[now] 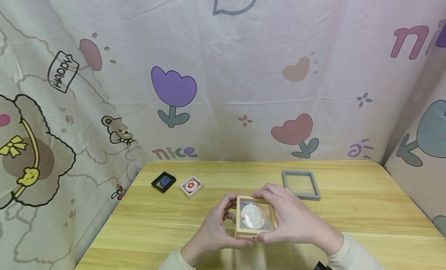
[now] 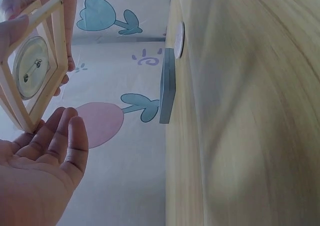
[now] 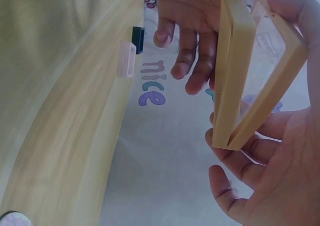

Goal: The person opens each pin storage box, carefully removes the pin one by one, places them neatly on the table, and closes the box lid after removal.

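A light wooden display frame (image 1: 238, 219) with clear film is held up close over the table between both hands. Inside it a round pin badge (image 1: 253, 216) shows its pale printed face; its back with a safety pin faces the left wrist camera. The right wrist view shows the frame's two halves (image 3: 237, 60) spread apart in a V, joined at the lower end. My left hand (image 1: 219, 229) grips the left side, thumb along the near edge. My right hand (image 1: 292, 214) holds the right side, thumb at the near corner and fingers over the far edge.
A grey frame (image 1: 316, 186) lies beyond my right hand. At the back left are a small black frame (image 1: 156, 188) with a blue item and a pale pink frame (image 1: 184, 191) with a red-flower badge. Another round badge (image 2: 179, 39) lies on the table. Printed cloth hangs behind.
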Demonstrator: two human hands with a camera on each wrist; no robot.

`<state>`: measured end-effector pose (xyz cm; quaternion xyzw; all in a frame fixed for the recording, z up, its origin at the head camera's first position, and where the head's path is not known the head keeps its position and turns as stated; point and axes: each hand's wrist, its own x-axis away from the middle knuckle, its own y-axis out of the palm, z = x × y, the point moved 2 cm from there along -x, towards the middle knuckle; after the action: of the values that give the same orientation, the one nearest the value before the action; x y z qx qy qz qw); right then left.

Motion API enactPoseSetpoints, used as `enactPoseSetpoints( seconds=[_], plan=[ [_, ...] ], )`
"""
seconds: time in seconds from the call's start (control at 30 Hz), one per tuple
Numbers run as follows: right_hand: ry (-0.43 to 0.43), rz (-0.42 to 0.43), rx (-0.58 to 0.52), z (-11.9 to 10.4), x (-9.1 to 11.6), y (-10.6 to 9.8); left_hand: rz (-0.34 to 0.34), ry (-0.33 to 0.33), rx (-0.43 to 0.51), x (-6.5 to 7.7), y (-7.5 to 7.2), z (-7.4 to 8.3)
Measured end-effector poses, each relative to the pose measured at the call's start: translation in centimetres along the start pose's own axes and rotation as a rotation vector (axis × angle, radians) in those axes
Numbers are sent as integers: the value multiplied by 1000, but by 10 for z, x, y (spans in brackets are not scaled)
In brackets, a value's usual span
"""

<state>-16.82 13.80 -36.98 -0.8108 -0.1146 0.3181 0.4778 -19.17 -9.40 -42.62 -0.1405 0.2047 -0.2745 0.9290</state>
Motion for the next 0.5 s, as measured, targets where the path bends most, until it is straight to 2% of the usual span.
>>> enactPoseSetpoints(
  seconds=[0.1,0.33,0.5],
  plan=[
    [3,-30,-10,1,0,-1,3,-1,0,0,1,-1],
    [52,-136,-109,5,-1,-8,9,-37,13,1,1,-2],
    [61,-151,-116,5,-1,-10,13,-52,33,1,1,-3]
  ],
)
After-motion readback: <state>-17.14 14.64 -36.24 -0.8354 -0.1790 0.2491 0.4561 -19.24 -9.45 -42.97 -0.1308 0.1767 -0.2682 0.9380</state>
